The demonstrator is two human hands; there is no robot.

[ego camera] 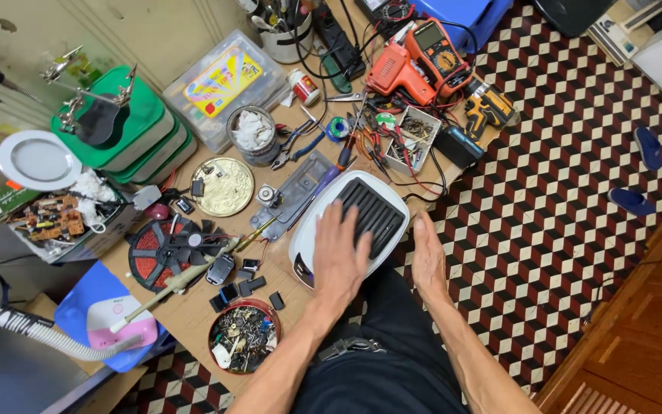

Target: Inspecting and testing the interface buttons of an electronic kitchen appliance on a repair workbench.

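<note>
A white rounded appliance (328, 204) with a dark slatted grille (371, 215) lies at the front edge of a cluttered workbench (193, 310). My left hand (339, 257) rests flat on its near end, fingers spread over the grille. My right hand (427, 257) hovers just past the appliance's right side, fingers straight and together, holding nothing. Both forearms reach up from the bottom of the view over my dark trousers.
A red and black fan disc (164, 247), a round gold plate (224, 186), a tin of small parts (242, 336), pliers (296, 143), an orange multimeter (437, 47), an orange tool (397, 73) and green tubs (128, 126) crowd the bench. Checkered floor lies to the right.
</note>
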